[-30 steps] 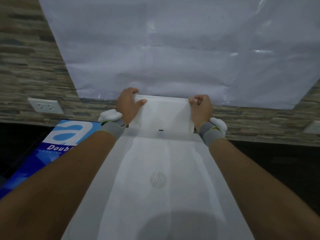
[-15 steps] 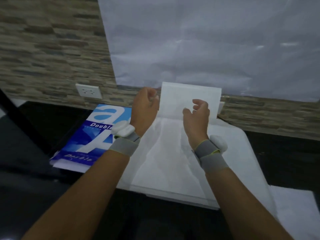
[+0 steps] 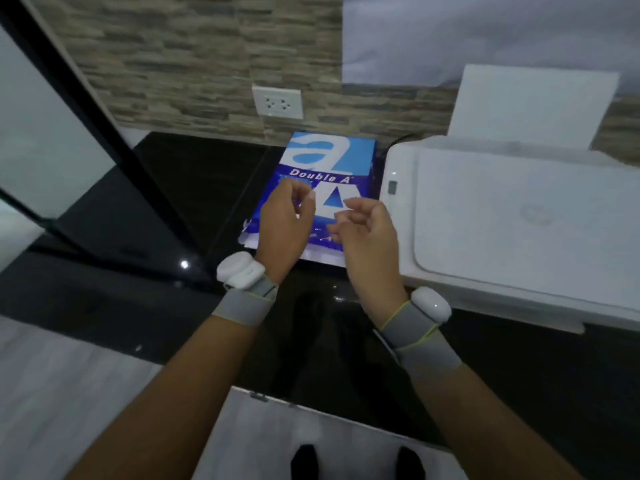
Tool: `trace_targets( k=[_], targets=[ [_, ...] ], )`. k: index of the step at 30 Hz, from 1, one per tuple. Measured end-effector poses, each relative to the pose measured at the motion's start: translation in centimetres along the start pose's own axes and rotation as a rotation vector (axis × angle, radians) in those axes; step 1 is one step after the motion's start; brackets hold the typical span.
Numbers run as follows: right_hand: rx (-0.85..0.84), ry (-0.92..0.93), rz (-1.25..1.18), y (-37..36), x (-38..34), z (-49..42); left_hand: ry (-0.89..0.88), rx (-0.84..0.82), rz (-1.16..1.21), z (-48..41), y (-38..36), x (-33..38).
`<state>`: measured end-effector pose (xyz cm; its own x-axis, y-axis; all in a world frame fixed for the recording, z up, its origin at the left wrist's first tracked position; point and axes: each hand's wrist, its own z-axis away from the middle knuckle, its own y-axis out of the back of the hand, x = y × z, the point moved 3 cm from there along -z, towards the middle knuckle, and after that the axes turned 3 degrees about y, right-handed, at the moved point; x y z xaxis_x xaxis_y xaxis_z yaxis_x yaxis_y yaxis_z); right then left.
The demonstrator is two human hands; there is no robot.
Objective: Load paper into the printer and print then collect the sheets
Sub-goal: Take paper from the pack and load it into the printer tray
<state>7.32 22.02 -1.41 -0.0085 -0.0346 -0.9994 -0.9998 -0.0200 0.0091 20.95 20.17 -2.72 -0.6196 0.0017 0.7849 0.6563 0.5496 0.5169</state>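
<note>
A white printer (image 3: pixel 519 216) stands on the black counter at the right, with its rear paper support (image 3: pixel 533 102) raised upright. To its left lies a blue ream of Double A paper (image 3: pixel 332 161), flat on the counter. My left hand (image 3: pixel 284 220) and my right hand (image 3: pixel 367 230) hover side by side above the near end of the ream. Both hold nothing, with the fingers loosely curled and apart. The hands hide the ream's near part. Each wrist carries a grey band with a white device.
A white wall socket (image 3: pixel 277 101) sits on the stone-pattern wall behind the ream. A large white sheet (image 3: pixel 485 32) hangs on the wall above the printer. A black-framed glass panel (image 3: pixel 69 150) stands at the left. The black counter (image 3: pixel 173 188) stretches left of the ream.
Both hands have let go of the printer's rear paper support and moved left, over the paper ream. The view has swung left, so the printer now sits at the right.
</note>
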Motion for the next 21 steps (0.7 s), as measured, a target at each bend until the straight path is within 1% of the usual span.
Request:
trace_targets(
  k=[2, 4, 7, 9, 12, 15, 21],
  targets=[
    [-0.035, -0.027, 0.008, -1.6, 1.5, 0.8, 0.103, -0.022, -0.005, 0.6, 0.5, -2.3],
    [-0.061, -0.078, 0.044, -3.5, 3.6, 1.6, 0.284, -0.073, -0.005, 1.2, 1.1, -5.3],
    [-0.077, -0.175, 0.091, -5.2, 6.8, 2.5, 0.615, -0.268, 0.059, 2.5, 0.9, -9.0],
    [-0.076, -0.25, 0.12, -5.7, 8.6, 2.8, 0.798, -0.408, 0.135, 3.5, 0.4, -10.2],
    [-0.045, -0.311, 0.159, -6.0, 10.4, 3.0, 0.96, -0.516, 0.348, 4.1, -0.5, -10.5],
    [-0.011, -0.326, 0.193, -5.5, 11.2, 2.9, 1.063, -0.499, 0.51, 4.1, -1.5, -10.1],
    [0.044, -0.402, 0.197, -3.5, 12.2, 2.6, 1.071, -0.264, 0.556, 3.2, -2.3, -9.1]
  ],
)
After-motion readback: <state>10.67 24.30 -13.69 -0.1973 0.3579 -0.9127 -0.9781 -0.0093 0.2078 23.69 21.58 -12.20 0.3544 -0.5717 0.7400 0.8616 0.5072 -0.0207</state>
